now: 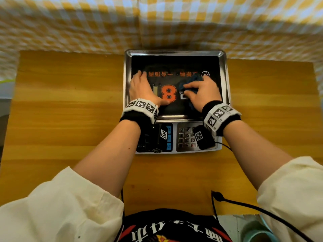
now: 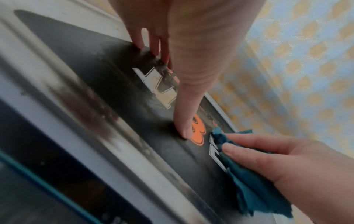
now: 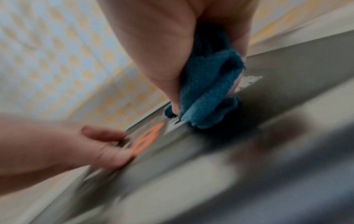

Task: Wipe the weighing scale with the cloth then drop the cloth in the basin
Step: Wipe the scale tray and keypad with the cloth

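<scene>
Wiping the steel-trayed digital weighing scale (image 1: 174, 53) on my wooden table (image 1: 70, 110).

My right hand (image 1: 203, 92) pinches the bunched teal terry cloth (image 1: 190, 82) against the tray's black printed mat; my left hand (image 1: 141, 89) presses flat, fingers straight, beside it.

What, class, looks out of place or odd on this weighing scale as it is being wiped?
Nothing stands out. The weighing scale sits square on the table; the left hand rests flat on its pan while the right hand grips the blue cloth against it. No spill or damage shows.
</scene>
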